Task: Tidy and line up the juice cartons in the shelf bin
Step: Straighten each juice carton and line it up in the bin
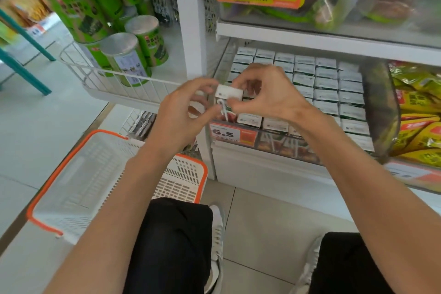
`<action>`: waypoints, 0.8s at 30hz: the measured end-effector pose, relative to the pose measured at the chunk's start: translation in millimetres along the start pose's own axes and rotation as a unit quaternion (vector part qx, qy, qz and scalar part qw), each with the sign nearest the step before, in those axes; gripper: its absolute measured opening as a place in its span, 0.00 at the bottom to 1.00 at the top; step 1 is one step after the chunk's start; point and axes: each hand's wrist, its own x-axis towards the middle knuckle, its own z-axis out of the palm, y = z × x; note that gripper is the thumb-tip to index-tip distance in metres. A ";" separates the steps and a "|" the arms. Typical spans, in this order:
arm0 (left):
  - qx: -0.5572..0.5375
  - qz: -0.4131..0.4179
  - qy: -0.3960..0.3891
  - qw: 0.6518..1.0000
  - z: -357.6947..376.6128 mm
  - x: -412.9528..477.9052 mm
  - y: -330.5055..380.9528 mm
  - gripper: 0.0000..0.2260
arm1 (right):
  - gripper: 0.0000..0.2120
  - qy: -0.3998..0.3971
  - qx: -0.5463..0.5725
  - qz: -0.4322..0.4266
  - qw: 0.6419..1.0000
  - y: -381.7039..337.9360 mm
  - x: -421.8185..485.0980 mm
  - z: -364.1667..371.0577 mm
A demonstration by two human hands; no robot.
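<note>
A small white juice carton (228, 93) with a white straw on its side is held up in front of the shelf bin (281, 148), over the bin's front left corner. My left hand (183, 112) pinches its left side near the straw. My right hand (267, 90) grips its right side and top from above. Behind the hands, the bin holds several rows of the same white-topped cartons (327, 86), standing upright in neat lines. The cartons right under my hands are hidden.
A white basket with an orange rim (114, 181) stands on the floor at lower left. A wire rack with green snack cans (124, 55) juts out at left. Yellow snack bags (417, 114) fill the bin to the right. A price tag reading 6.5 (232, 133) hangs on the bin front.
</note>
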 end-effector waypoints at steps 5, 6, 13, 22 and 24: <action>-0.039 0.020 -0.032 0.999 3.6 1.0 13.6 0.27 | 0.10 0.090 0.105 0.004 0.990 -11.5 -24.7 -21.0; -0.053 0.022 -0.044 0.997 5.5 1.8 17.3 0.25 | 0.10 0.100 0.121 0.007 0.988 -13.1 -30.2 -23.7; -0.208 -0.084 -0.068 0.972 19.3 2.7 42.7 0.12 | 0.17 0.115 0.253 0.093 0.956 -13.0 -62.8 -23.6; -0.354 -0.209 -0.156 0.898 45.5 11.0 55.7 0.15 | 0.18 0.170 0.419 0.244 0.858 -0.9 -96.7 -21.1; -0.348 -0.205 -0.157 0.901 48.6 12.8 53.1 0.13 | 0.17 0.166 0.435 0.254 0.848 1.5 -100.5 -19.6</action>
